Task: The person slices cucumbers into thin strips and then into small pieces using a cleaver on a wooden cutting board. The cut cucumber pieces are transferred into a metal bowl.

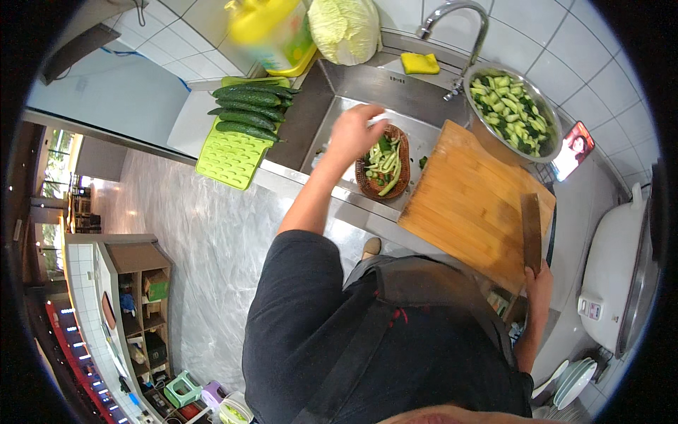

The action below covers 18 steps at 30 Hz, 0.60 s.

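Note:
My left hand (360,132), partly blurred, is above the sink (323,135) beside a brown woven basket (405,175) of cut cucumber pieces. Its fingers are curled; a small whitish patch shows near the fingertips, and whether it is held cannot be told. In my right hand (538,281) is the handle of a cleaver (531,228), its blade over the right side of a wooden cutting board (471,191). Behind the board stands a steel bowl (476,127) full of chopped cucumber (508,111). Several whole cucumbers (249,108) lie on a green mat (230,159) left of the sink.
A napa cabbage (345,32) and a yellow-capped jug (270,32) stand behind the sink, near a yellow sponge (420,63) and a faucet (479,32). A phone (574,151) leans right of the bowl. A white lidded appliance (609,265) and plates (574,381) are at right.

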Tool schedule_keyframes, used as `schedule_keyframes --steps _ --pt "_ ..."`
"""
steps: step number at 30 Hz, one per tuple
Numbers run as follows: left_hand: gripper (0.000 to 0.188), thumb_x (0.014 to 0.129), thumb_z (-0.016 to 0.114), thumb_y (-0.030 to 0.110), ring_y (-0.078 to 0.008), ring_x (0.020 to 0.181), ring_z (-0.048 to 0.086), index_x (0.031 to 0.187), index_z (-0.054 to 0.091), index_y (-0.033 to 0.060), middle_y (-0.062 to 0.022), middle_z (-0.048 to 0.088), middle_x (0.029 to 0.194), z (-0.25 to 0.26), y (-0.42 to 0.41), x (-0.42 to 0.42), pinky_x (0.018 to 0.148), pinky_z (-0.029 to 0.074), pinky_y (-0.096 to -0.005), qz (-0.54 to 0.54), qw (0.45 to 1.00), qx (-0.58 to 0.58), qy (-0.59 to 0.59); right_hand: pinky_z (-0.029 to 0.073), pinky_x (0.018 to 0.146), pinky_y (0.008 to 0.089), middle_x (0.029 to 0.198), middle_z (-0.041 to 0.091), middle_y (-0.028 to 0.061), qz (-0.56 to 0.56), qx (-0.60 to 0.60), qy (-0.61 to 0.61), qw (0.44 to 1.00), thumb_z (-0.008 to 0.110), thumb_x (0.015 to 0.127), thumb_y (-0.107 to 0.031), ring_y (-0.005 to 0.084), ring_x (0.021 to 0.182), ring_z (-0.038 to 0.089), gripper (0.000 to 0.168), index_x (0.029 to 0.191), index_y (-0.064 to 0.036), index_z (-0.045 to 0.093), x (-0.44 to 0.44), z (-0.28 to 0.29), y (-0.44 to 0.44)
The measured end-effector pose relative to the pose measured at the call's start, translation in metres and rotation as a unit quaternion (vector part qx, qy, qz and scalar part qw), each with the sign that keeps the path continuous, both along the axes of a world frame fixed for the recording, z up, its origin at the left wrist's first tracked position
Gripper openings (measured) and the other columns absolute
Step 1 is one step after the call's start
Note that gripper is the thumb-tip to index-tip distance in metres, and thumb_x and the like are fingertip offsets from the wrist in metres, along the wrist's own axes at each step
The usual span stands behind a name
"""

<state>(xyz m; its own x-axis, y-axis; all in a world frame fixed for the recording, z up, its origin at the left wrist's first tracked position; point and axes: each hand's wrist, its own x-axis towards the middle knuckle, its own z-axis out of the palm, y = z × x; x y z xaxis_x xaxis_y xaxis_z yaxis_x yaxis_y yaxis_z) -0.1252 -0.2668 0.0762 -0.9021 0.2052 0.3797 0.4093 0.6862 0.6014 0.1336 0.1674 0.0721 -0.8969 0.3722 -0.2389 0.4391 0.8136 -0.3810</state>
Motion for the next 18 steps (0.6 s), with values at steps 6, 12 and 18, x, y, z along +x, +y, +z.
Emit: schedule_keyframes --steps 6,12,18 --pt "0.013 0.080 0.061 0.015 -0.0325 0.078 0.064 0.086 0.069 0.0069 -0.0146 0.067 0.086 -0.016 -0.145 -0.012 0.071 0.051 -0.0401 0.210 0.973 -0.079 0.057 0.047 0.077 0.0452 0.092 0.062 0.0248 -0.004 -0.029 0.033 0.999 0.061 0.080 -0.009 0.0430 0.089 0.059 0.031 0.107 0.004 0.054 -0.003 0.006 -0.006" --pt "0.031 0.082 0.051 0.009 -0.0312 0.110 0.050 0.111 0.061 0.0150 -0.0048 0.059 0.114 -0.026 -0.248 -0.074 0.088 0.046 -0.0441 0.236 0.901 -0.348 0.111 0.047 0.076 0.0462 0.095 0.063 0.0239 0.007 0.025 0.018 0.999 0.061 0.081 -0.012 0.0424 0.091 0.060 0.033 0.110 0.003 0.054 0.003 -0.003 0.000" --pt "0.037 0.085 0.045 0.011 -0.0288 0.113 0.048 0.120 0.055 0.0169 -0.0046 0.056 0.120 -0.021 -0.257 -0.107 0.090 0.042 -0.0450 0.162 0.864 -0.476 0.029 0.046 0.078 0.0478 0.102 0.061 0.0257 -0.016 0.103 -0.003 0.995 0.061 0.082 -0.016 0.0418 0.095 0.058 0.037 0.113 0.001 0.054 0.015 -0.023 0.013"
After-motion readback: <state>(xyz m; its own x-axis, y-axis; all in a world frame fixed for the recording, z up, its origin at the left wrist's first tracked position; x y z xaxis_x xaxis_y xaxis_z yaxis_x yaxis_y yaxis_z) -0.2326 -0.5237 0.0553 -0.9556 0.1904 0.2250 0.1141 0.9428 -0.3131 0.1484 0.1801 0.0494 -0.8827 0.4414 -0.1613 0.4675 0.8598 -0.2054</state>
